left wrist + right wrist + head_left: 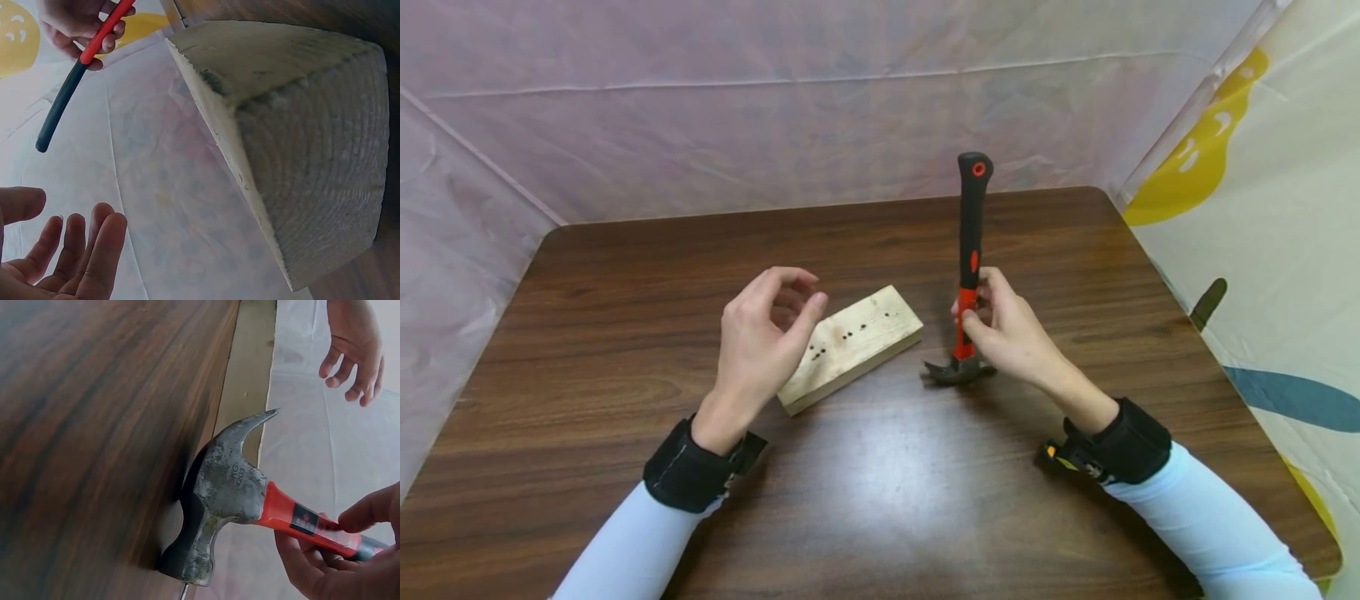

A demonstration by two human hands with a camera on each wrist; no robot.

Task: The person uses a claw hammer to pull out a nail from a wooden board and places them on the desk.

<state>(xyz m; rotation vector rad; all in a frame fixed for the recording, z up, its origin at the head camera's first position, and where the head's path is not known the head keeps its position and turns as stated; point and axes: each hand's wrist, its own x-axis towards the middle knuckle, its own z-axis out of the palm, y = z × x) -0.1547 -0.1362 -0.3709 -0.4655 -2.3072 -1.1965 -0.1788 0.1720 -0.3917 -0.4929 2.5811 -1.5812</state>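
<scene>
My right hand (1011, 329) pinches a claw hammer (967, 321) by the red part of its handle, just above the head. Its black grip points upward, and the steel head (225, 481) is down at the tabletop. A thin shiny metal piece (184, 590) shows beside the striking face in the right wrist view. Over the left end of a pale wooden block (857, 342) hovers my left hand (767, 329), fingers loosely bent around nothing. Several small dark spots mark the block's top, and its end grain (319, 156) faces the left wrist camera.
The block and hammer are on a brown wood-grain table (625, 350) with rounded corners. Pale cloth (820, 133) hangs behind it. On the right, another cloth (1300, 275) carries yellow and blue-grey shapes.
</scene>
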